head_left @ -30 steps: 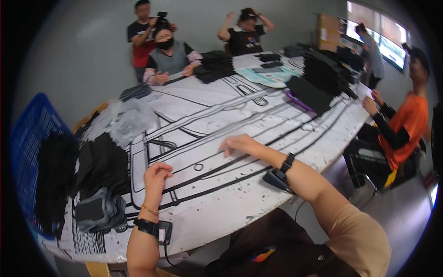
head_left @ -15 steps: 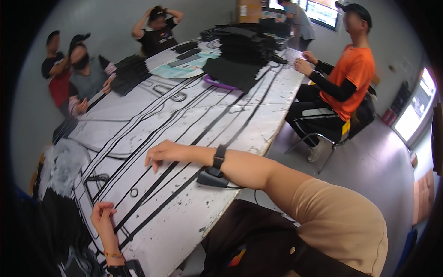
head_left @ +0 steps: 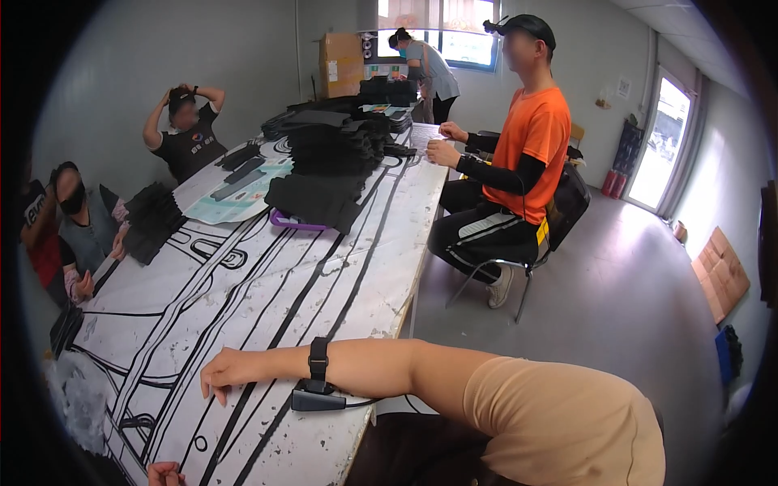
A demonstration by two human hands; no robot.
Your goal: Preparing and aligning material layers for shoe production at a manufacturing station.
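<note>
My right hand [head_left: 229,373] rests palm down on the white table cover [head_left: 267,308], which is printed with black lines. Its fingers are loosely spread and hold nothing. A black strap on that wrist [head_left: 318,359] carries a small black device [head_left: 318,398] with a cable, lying on the table beside the forearm. Only the knuckles of my left hand [head_left: 162,474] show at the lower edge, also on the table; its fingers are hidden.
Stacks of black fabric pieces [head_left: 332,154] fill the far half of the table, beside a purple tray [head_left: 292,220] and a teal sheet [head_left: 243,190]. A person in an orange shirt [head_left: 527,146] sits at the right edge. Other people sit along the left. Crumpled clear plastic [head_left: 77,397] lies lower left.
The view has swung right and up the table. My right hand stays resting on the cover; my left hand has slipped to the lower edge of the picture.
</note>
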